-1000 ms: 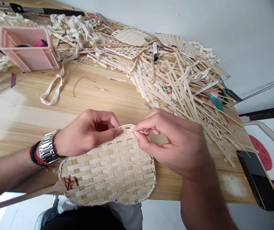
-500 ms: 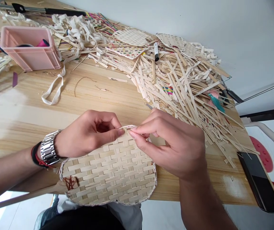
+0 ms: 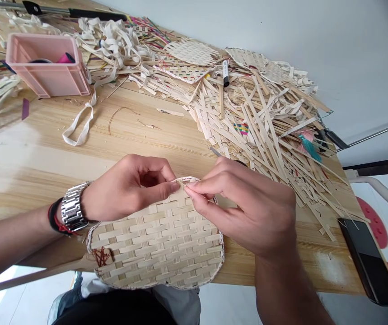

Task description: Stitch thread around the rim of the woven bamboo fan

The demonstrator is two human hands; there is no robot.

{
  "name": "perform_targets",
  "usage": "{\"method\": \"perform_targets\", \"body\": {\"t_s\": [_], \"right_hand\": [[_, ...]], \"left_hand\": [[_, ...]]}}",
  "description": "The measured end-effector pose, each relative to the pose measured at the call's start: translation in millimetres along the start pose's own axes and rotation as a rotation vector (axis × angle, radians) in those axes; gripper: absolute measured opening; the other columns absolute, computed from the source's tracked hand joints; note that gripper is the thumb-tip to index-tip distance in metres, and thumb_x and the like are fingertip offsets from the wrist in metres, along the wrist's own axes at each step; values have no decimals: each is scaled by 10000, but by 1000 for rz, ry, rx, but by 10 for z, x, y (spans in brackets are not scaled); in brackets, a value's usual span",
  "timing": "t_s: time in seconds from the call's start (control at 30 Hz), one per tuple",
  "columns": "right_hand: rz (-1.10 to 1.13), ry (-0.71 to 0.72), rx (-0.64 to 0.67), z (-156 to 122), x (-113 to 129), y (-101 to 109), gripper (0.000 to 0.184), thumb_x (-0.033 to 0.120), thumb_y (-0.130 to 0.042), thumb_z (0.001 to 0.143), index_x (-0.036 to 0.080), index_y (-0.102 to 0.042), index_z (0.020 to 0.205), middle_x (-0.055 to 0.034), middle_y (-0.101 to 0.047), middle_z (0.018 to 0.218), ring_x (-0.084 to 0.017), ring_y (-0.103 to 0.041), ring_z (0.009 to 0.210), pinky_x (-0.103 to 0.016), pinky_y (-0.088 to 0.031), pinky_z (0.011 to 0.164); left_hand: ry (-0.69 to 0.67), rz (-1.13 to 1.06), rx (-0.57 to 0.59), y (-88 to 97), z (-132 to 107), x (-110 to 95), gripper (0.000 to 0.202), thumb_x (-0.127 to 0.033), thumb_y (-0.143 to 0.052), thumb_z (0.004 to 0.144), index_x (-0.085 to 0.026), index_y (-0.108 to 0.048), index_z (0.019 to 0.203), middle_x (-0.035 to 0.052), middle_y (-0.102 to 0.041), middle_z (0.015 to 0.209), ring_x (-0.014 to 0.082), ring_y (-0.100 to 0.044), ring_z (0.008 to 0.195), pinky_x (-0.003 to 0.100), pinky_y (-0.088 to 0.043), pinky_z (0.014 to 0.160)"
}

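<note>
Woven fan [image 3: 160, 246]: lies just below the left hand [image 3: 131, 185], pinched onto the far rim [image 3: 189, 178], apparently for steadiness, and the right hand [image 3: 248, 203], closed just beside on a thin sliver [image 3: 185, 184], hard to identify.

Left hand [image 3: 129, 187]: fingertips past thumb hidden; left forearm [image 3: 14, 239] cut off by left edge. Right hand [image 3: 248, 203]: thin item [image 3: 186, 184] in pinch too fine to identify; right forearm [image 3: 278, 284] cut off below. Magenta spool [image 3: 66, 58] partly hidden by pink bin [image 3: 58, 83]. Marker [image 3: 226, 74] lettering unreadable.
</note>
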State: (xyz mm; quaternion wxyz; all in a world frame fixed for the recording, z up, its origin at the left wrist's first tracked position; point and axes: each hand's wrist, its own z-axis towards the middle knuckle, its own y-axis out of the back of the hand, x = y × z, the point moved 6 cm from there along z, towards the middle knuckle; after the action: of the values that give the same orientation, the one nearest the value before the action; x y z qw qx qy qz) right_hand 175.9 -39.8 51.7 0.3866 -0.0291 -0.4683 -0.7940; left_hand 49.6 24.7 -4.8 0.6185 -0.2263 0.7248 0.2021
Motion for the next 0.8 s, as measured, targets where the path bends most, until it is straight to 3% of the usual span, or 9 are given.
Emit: {"method": "perform_targets", "body": {"t_s": [0.23,0.8], "right_hand": [[8,38,7,11,15,-17,218,3,-634,813,210,-585,765,-2,-622,677,-128,-539,621,-302,-445,554],[-92,95,52,28,29,-84,165,11,-630,844,113,-612,716,-35,-576,640,-117,-492,625,-290,-419,575]], "left_hand": [[-11,26,-10,1,-8,-8,210,-253,-595,916,-93,-623,784,-25,-522,590,52,-370,500,152,-304,434],[-26,179,-28,6,-12,-52,207,-219,-562,926,-72,-648,809,-33,-502,574,52,-346,506,162,-281,444]]}}
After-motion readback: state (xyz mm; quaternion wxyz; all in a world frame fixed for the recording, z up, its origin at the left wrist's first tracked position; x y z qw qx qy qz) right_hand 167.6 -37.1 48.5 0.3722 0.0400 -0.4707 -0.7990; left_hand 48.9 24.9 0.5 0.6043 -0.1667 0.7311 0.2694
